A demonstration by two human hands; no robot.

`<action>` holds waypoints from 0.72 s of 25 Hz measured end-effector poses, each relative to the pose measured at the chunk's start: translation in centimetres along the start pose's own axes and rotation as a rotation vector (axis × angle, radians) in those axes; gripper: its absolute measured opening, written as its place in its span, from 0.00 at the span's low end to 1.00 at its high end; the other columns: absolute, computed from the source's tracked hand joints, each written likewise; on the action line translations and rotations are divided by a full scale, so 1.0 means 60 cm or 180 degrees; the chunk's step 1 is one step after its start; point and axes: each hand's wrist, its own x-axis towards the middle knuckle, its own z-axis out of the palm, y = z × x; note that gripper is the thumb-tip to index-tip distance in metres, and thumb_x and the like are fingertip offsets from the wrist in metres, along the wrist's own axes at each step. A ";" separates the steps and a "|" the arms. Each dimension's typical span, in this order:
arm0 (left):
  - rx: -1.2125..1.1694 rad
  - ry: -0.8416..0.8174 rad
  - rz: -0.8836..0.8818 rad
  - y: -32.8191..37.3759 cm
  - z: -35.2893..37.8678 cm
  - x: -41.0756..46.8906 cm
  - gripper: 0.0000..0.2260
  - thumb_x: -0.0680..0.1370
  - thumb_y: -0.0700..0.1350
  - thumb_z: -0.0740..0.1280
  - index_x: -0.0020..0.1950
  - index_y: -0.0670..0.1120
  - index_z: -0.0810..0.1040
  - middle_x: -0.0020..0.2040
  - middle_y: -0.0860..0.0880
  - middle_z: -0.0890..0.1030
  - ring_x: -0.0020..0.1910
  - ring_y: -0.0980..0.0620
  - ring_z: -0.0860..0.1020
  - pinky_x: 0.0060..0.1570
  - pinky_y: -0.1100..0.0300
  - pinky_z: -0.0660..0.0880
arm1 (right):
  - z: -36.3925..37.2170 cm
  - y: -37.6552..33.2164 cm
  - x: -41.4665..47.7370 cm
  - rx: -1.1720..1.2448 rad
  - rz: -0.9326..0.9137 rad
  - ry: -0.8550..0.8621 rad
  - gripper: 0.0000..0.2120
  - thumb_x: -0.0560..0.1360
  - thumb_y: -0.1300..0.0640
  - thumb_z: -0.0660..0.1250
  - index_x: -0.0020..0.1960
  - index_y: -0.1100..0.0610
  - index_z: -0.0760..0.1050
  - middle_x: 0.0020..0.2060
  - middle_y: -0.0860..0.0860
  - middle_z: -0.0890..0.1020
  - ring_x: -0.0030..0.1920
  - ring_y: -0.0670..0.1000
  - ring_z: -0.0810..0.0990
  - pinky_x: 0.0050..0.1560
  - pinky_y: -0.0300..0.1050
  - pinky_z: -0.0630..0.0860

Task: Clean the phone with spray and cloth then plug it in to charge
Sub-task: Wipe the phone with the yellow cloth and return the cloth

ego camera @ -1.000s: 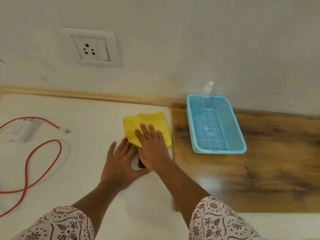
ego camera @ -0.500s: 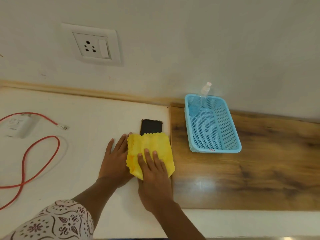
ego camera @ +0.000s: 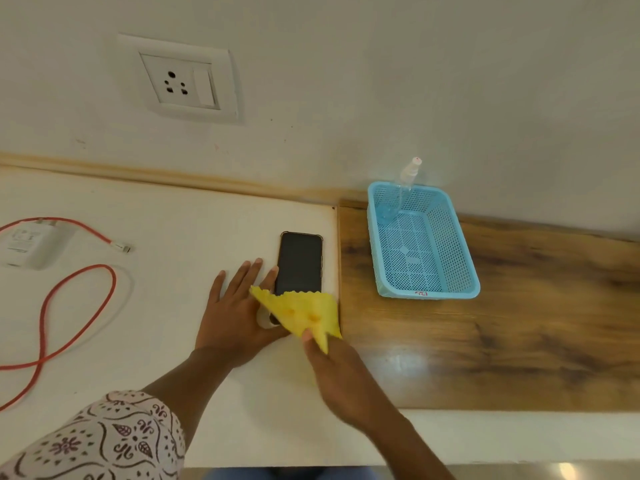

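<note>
A black phone (ego camera: 300, 261) lies screen-up on the white counter, near its right edge. My left hand (ego camera: 235, 313) rests flat beside the phone's left edge, fingers spread, thumb touching its lower corner. My right hand (ego camera: 341, 379) pinches a yellow cloth (ego camera: 304, 313), lifted off the near end of the phone, which it still covers. A clear spray bottle (ego camera: 405, 188) stands in the far left corner of a blue basket (ego camera: 464, 265). The white charger (ego camera: 29, 245) with its red cable (ego camera: 72, 296) lies at the far left. A wall socket (ego camera: 180, 83) sits above the counter.
A wooden board (ego camera: 519, 323) covers the counter's right part and carries the basket. The cable's plug end (ego camera: 123, 247) points toward the phone. The wall runs along the back, and the counter's front edge lies near my arms.
The cloth has been drawn back toward me over the phone, from the far end to the near end, uncovering most of the screen. My right hand now lifts it by a pinch.
</note>
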 end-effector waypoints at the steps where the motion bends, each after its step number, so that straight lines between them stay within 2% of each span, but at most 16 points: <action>1: -0.0051 0.0032 -0.0034 0.001 0.002 -0.001 0.42 0.68 0.77 0.45 0.76 0.54 0.53 0.77 0.48 0.57 0.76 0.49 0.54 0.73 0.43 0.51 | -0.025 -0.017 0.002 0.0514 0.0304 0.0023 0.10 0.78 0.44 0.55 0.47 0.45 0.74 0.48 0.55 0.80 0.46 0.42 0.78 0.52 0.48 0.75; 2: -0.0049 0.0057 -0.0046 0.002 0.003 -0.002 0.43 0.67 0.77 0.46 0.76 0.54 0.52 0.77 0.49 0.56 0.76 0.50 0.52 0.74 0.43 0.50 | -0.046 -0.035 0.008 0.0986 0.0436 0.0141 0.11 0.77 0.43 0.55 0.44 0.45 0.73 0.47 0.53 0.80 0.46 0.46 0.79 0.52 0.48 0.74; 3: -0.0018 0.0063 -0.0044 0.002 0.004 -0.002 0.43 0.67 0.77 0.47 0.76 0.54 0.51 0.77 0.49 0.55 0.76 0.50 0.52 0.74 0.43 0.49 | -0.068 -0.055 0.019 0.1385 0.0387 0.0392 0.11 0.77 0.43 0.56 0.42 0.45 0.73 0.47 0.50 0.81 0.47 0.48 0.79 0.54 0.49 0.74; 4: 0.0003 0.0043 -0.0044 0.001 0.005 -0.002 0.43 0.67 0.77 0.46 0.76 0.54 0.50 0.78 0.49 0.55 0.76 0.49 0.51 0.74 0.43 0.49 | -0.089 -0.073 0.036 0.1515 0.0217 0.0763 0.11 0.78 0.44 0.55 0.41 0.45 0.73 0.43 0.47 0.80 0.44 0.46 0.78 0.54 0.50 0.73; 6: 0.0000 0.0007 -0.0060 0.000 0.006 0.000 0.43 0.67 0.77 0.47 0.76 0.55 0.48 0.78 0.49 0.53 0.76 0.49 0.50 0.74 0.43 0.48 | -0.125 -0.108 0.082 0.0777 -0.0309 0.1523 0.13 0.79 0.45 0.53 0.43 0.46 0.73 0.34 0.43 0.75 0.37 0.45 0.75 0.47 0.48 0.71; 7: -0.0010 0.0014 -0.0070 0.000 0.007 0.001 0.43 0.67 0.77 0.47 0.76 0.55 0.48 0.78 0.49 0.52 0.76 0.49 0.49 0.74 0.43 0.47 | -0.136 -0.122 0.108 0.0171 -0.0630 0.1843 0.13 0.79 0.46 0.52 0.47 0.46 0.74 0.35 0.45 0.76 0.38 0.48 0.76 0.45 0.49 0.70; 8: -0.0008 0.0018 -0.0080 0.000 0.007 0.002 0.43 0.67 0.77 0.47 0.76 0.55 0.47 0.78 0.49 0.52 0.77 0.49 0.49 0.74 0.43 0.47 | -0.138 -0.126 0.138 -0.0504 -0.0893 0.2037 0.13 0.78 0.48 0.52 0.55 0.47 0.73 0.41 0.49 0.79 0.43 0.53 0.78 0.46 0.50 0.70; 9: 0.0021 0.0025 -0.0079 0.001 0.007 0.002 0.43 0.67 0.77 0.46 0.76 0.55 0.47 0.78 0.49 0.52 0.77 0.49 0.49 0.74 0.43 0.47 | -0.131 -0.124 0.170 -0.1208 -0.1049 0.2044 0.16 0.78 0.51 0.53 0.64 0.49 0.68 0.51 0.54 0.79 0.51 0.58 0.77 0.49 0.53 0.70; 10: 0.0066 0.0033 -0.0071 0.001 0.007 0.002 0.43 0.67 0.77 0.46 0.76 0.55 0.47 0.78 0.49 0.52 0.76 0.49 0.49 0.74 0.43 0.47 | -0.114 -0.115 0.203 -0.1865 -0.1022 0.1813 0.21 0.78 0.53 0.54 0.70 0.52 0.61 0.61 0.57 0.75 0.59 0.60 0.73 0.55 0.56 0.70; 12: 0.0112 0.0061 -0.0051 0.001 0.007 0.001 0.43 0.67 0.77 0.47 0.76 0.54 0.50 0.78 0.48 0.54 0.76 0.49 0.52 0.74 0.43 0.49 | -0.057 -0.081 0.250 -0.2659 -0.0571 0.1042 0.25 0.79 0.54 0.53 0.74 0.55 0.51 0.73 0.59 0.60 0.71 0.62 0.59 0.68 0.59 0.60; 14: 0.0064 0.0102 -0.0016 0.001 0.006 0.000 0.43 0.67 0.77 0.49 0.75 0.53 0.57 0.76 0.47 0.59 0.76 0.48 0.56 0.73 0.43 0.51 | -0.003 -0.049 0.273 -0.2710 -0.0313 0.0638 0.27 0.79 0.52 0.52 0.75 0.53 0.46 0.76 0.57 0.48 0.75 0.62 0.45 0.73 0.60 0.48; 15: 0.0036 0.0121 0.0002 0.001 0.005 0.001 0.43 0.67 0.77 0.50 0.74 0.52 0.60 0.76 0.46 0.61 0.75 0.48 0.57 0.73 0.43 0.52 | 0.018 -0.035 0.277 -0.2673 -0.0412 0.0598 0.28 0.79 0.51 0.53 0.75 0.51 0.45 0.76 0.56 0.45 0.75 0.61 0.42 0.73 0.60 0.44; 18: -0.0008 0.0182 0.0013 0.003 0.002 0.004 0.43 0.67 0.77 0.49 0.70 0.49 0.66 0.72 0.46 0.68 0.73 0.48 0.62 0.72 0.42 0.54 | 0.053 -0.012 0.261 -0.2855 -0.1272 0.0576 0.27 0.78 0.50 0.54 0.74 0.51 0.49 0.77 0.54 0.48 0.75 0.60 0.43 0.73 0.60 0.45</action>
